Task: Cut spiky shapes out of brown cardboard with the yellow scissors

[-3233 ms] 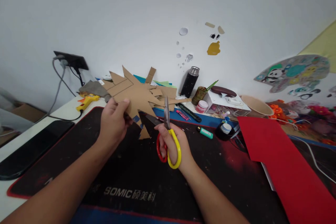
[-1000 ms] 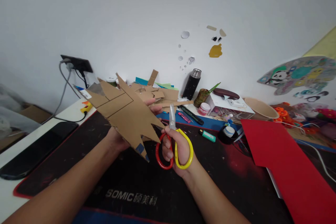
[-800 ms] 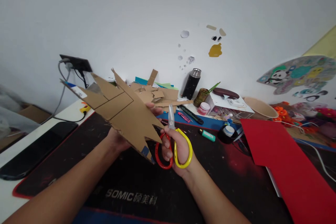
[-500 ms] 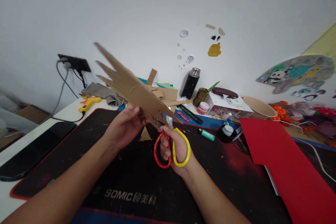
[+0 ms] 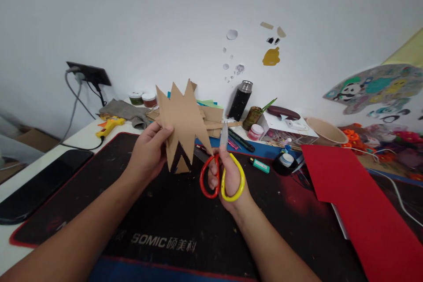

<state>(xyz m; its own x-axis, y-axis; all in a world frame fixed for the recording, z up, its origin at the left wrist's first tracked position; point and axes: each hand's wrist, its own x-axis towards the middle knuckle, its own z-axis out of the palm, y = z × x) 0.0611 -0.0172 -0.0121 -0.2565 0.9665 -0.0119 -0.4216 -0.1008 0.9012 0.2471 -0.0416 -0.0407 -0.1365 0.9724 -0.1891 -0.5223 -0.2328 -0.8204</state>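
Note:
My left hand (image 5: pixel 150 145) pinches a brown cardboard piece (image 5: pixel 183 116) by its left edge. Jagged points run along the top and bottom of the piece, and its flat face is toward me. In my right hand (image 5: pixel 229 176) is a pair of scissors (image 5: pixel 243 180) with one red and one yellow handle loop. Their blades point up, just right of the cardboard, and look closed together. A small cardboard scrap (image 5: pixel 182 166) lies on the black desk mat (image 5: pixel 139 211), partly behind the piece's lower points.
Red card (image 5: pixel 357 202) covers the right side. Along the wall stand a black thermos (image 5: pixel 240 100), a pink-lidded jar (image 5: pixel 255 132) and a white box (image 5: pixel 277 125). A green glue stick (image 5: pixel 261 165), a yellow glue gun (image 5: pixel 110 127) and a black phone (image 5: pixel 42 185) lie around the mat.
The cardboard has turned from a steep slant to face me, its points now up and down. The scissors have come away from its edge, with their blades now in plain sight.

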